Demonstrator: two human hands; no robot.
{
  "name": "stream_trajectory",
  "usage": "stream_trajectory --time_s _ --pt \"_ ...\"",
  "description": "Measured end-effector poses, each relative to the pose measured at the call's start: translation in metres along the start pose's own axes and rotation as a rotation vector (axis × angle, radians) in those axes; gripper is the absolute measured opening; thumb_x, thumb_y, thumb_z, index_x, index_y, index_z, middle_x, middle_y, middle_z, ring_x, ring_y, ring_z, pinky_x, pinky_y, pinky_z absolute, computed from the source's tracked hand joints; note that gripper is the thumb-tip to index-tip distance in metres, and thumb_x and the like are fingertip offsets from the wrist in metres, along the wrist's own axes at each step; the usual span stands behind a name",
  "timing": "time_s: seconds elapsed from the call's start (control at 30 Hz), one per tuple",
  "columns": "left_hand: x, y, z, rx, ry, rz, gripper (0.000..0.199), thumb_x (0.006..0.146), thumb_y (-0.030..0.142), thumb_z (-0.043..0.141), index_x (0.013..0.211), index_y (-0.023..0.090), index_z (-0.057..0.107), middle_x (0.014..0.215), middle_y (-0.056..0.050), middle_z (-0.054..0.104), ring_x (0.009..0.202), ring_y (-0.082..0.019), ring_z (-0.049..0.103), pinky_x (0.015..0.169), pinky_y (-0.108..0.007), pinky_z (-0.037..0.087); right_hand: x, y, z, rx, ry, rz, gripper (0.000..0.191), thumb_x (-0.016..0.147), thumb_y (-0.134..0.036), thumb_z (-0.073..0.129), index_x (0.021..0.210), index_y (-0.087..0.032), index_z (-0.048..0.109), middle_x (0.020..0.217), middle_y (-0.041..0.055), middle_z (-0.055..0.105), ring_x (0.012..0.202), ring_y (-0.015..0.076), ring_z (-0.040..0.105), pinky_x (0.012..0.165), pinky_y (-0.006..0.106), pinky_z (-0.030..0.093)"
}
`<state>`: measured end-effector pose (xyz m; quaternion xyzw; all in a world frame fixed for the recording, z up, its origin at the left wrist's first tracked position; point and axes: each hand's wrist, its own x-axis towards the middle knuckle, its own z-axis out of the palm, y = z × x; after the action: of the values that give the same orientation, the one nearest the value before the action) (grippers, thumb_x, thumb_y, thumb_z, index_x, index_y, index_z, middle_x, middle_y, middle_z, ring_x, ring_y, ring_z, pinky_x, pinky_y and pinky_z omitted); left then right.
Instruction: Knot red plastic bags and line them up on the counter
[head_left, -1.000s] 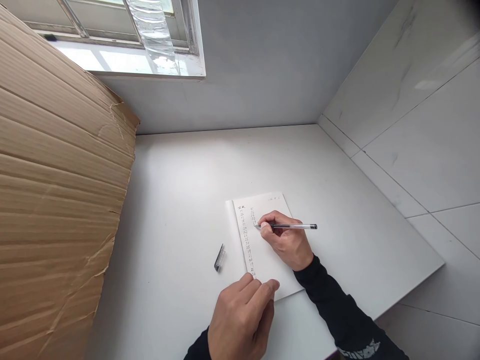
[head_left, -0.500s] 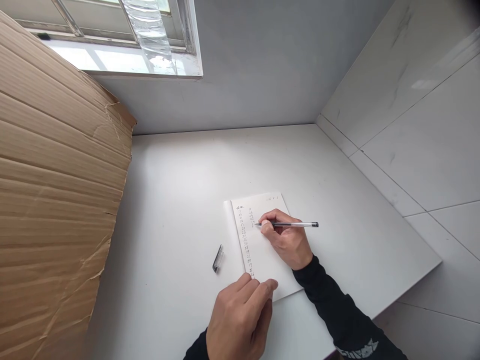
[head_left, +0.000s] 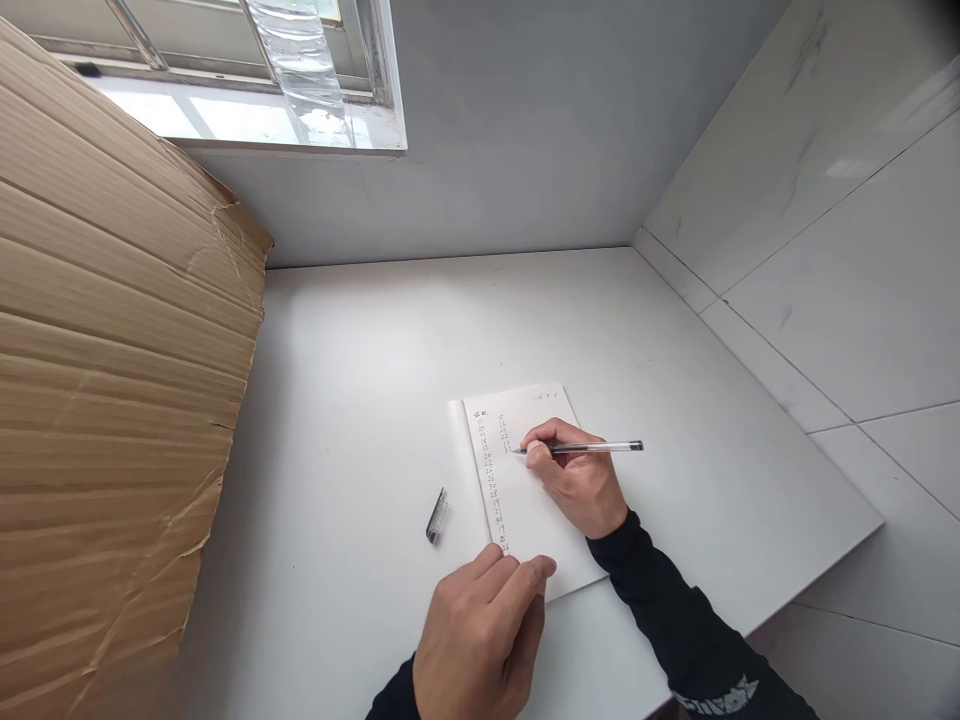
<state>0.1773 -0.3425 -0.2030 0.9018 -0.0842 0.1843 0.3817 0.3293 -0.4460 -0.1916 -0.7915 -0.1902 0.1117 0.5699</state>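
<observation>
A notebook (head_left: 540, 500) lies open on the white table, with handwritten numbers in a long left column and a shorter second one. My right hand (head_left: 581, 480) is closed around a black pen with a clear barrel (head_left: 600, 447). Its tip meets the page at the lower end of the second column. At the notebook's bottom edge rests my left hand (head_left: 480, 630), fingers curled and pressed together, holding the paper down; its fingertips are partly hidden. A clear pen cap with a black clip (head_left: 436, 517) lies left of the notebook.
A large cardboard sheet (head_left: 112, 400) stands along the left side of the white table (head_left: 360, 400). Behind it are a grey wall (head_left: 510, 130) and a window sill (head_left: 232, 115). White tiles (head_left: 840, 260) border the right side.
My right hand and the pen have shifted slightly to the right, and another stroke shows at the second column's lower end. The left hand stays put.
</observation>
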Motion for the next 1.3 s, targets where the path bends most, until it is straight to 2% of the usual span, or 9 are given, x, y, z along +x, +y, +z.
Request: stream_trajectory --time_s 0.37,0.5,0.57,0.63,0.77,0.87,1.0,1.13,1.3 --pt "0.000 0.001 0.000 -0.029 0.018 0.020 0.028 0.089 0.000 0.050 0.110 0.016 0.061 0.066 0.000 0.058 0.058 -0.014 0.042 0.049 -0.029 0.032 0.000 -0.001 0.000 0.025 0.058 0.017 0.018 0.092 -0.035 0.058 0.084 -0.022 0.066 0.069 -0.0014 0.064 0.051 0.0122 0.053 0.050 0.025 0.045" --pt "-0.002 -0.002 -0.012 -0.064 0.231 0.015 0.033 0.087 -0.005 0.053 0.112 0.013 0.063 0.066 0.001 0.051 0.059 -0.013 0.038 0.051 -0.028 0.031 0.000 -0.002 -0.001 0.041 0.096 0.020 0.021 0.094 -0.038 0.056 0.085 -0.021 0.067 0.066 -0.0024 0.058 0.052 0.0122 0.049 0.050 0.025 0.042" --pt "-0.004 -0.007 -0.023 0.036 0.397 -0.077 0.033 0.087 -0.006 0.056 0.113 0.012 0.065 0.072 -0.001 0.053 0.065 -0.013 0.043 0.057 -0.028 0.037 -0.001 0.000 -0.001 0.057 0.130 0.013 0.018 0.093 -0.038 0.058 0.088 -0.022 0.066 0.062 -0.0045 0.051 0.052 0.0121 0.045 0.052 0.025 0.041" --pt "-0.007 -0.015 -0.032 0.237 0.457 -0.231 0.028 0.089 0.004 0.060 0.117 0.010 0.063 0.083 -0.006 0.056 0.076 -0.017 0.049 0.066 -0.033 0.044 -0.001 0.002 -0.001 0.088 0.167 0.003 0.014 0.091 -0.036 0.062 0.091 -0.023 0.064 0.062 -0.0056 0.048 0.053 0.0120 0.044 0.053 0.026 0.042" --pt "-0.013 -0.028 -0.037 0.513 0.297 -0.445 0.031 0.091 0.027 0.063 0.119 0.013 0.062 0.106 -0.014 0.059 0.094 -0.029 0.052 0.081 -0.049 0.047 -0.005 0.002 -0.002 0.136 0.198 -0.003 0.014 0.090 -0.036 0.066 0.094 -0.023 0.064 0.077 -0.0018 0.060 0.061 0.0132 0.053 0.060 0.028 0.049" --pt "-0.015 -0.031 -0.035 0.512 0.266 -0.476 0.016 0.093 0.025 0.061 0.107 0.018 0.065 0.105 -0.011 0.059 0.095 -0.028 0.051 0.078 -0.045 0.048 -0.013 -0.002 -0.006 0.171 0.199 -0.049 0.020 0.096 -0.039 0.059 0.097 -0.022 0.069 0.082 0.0010 0.067 0.063 0.0138 0.058 0.064 0.029 0.051" --pt "-0.017 -0.025 -0.037 0.434 0.325 -0.408 0.015 0.096 0.023 0.059 0.109 0.018 0.061 0.106 -0.009 0.063 0.102 -0.025 0.053 0.087 -0.043 0.048 -0.029 -0.013 -0.010 0.321 0.063 -0.065 0.028 0.101 -0.042 0.054 0.092 -0.022 0.071 0.074 0.0015 0.068 0.063 0.0144 0.062 0.058 0.027 0.051" --pt "-0.021 -0.013 -0.040 0.392 0.351 -0.312 0.017 0.096 0.018 0.059 0.113 0.019 0.060 0.106 -0.006 0.064 0.105 -0.021 0.055 0.091 -0.037 0.046 -0.048 -0.025 -0.005 0.429 -0.175 0.077 0.032 0.100 -0.047 0.055 0.090 -0.020 0.071 0.071 0.0019 0.066 0.068 0.0151 0.063 0.056 0.024 0.050" --pt "-0.026 0.005 -0.039 0.322 0.299 -0.238 0.022 0.095 0.012 0.060 0.116 0.019 0.061 0.107 -0.005 0.064 0.105 -0.018 0.054 0.090 -0.031 0.044 -0.070 -0.030 0.000 0.505 -0.247 0.174 0.036 0.100 -0.050 0.054 0.091 -0.018 0.069 0.071 0.0022 0.066 0.067 0.0134 0.059 0.058 0.023 0.049"
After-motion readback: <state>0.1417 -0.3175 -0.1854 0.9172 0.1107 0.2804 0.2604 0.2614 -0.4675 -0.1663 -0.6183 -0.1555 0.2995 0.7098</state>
